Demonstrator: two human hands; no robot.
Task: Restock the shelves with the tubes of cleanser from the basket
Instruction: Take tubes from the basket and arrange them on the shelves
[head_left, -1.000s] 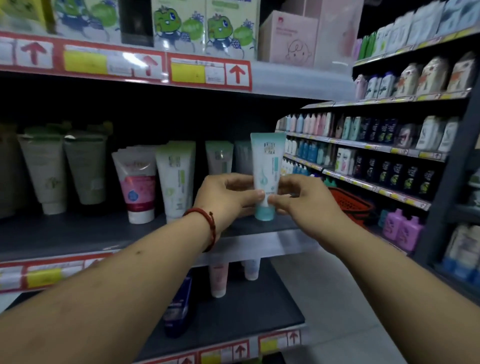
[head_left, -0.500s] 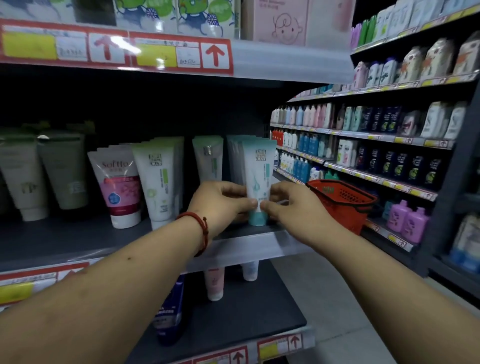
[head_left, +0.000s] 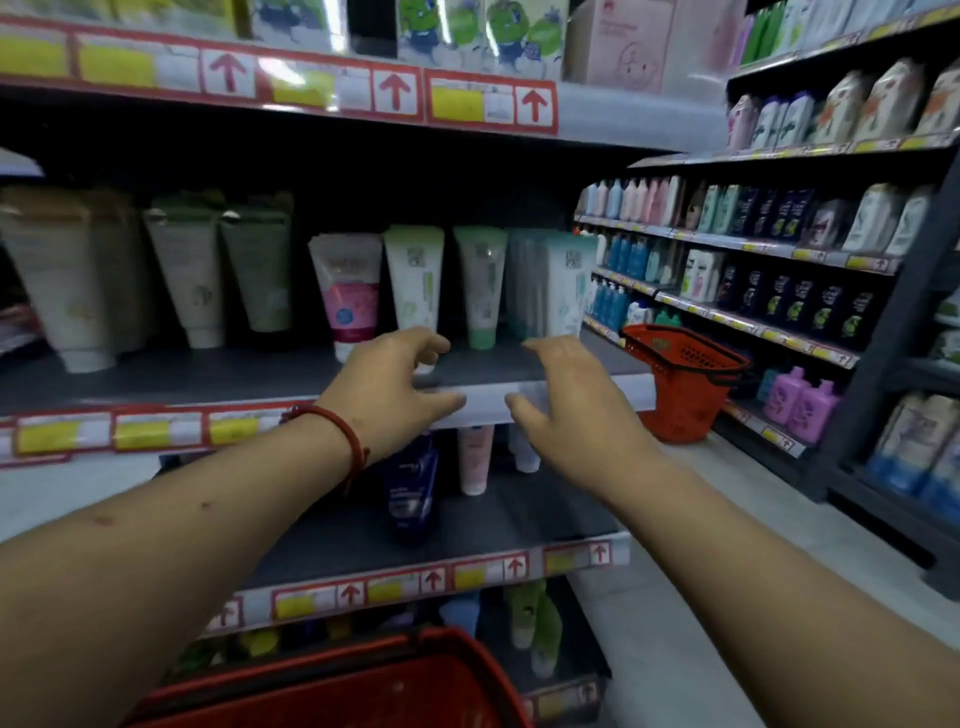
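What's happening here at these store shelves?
A person is stocking a shelf with tubes of cleanser. The left hand and right hand are empty, loosely open before the shelf edge. A teal tube stands at the right end of the row. A red basket sits below, near the person.

Both my arms are bare and extended forward. My left forearm (head_left: 182, 530) enters from the lower left and my right forearm (head_left: 753, 545) from the lower right; they converge toward the centre. My left hand (head_left: 395, 387) is palm-down, fingers loosely curled, thumb pointing right, holding nothing. My right hand (head_left: 566, 400) mirrors it: fingers loosely curled, thumb pointing left, holding nothing. The two hands are level and near each other, thumb tips apart with a gap between them.
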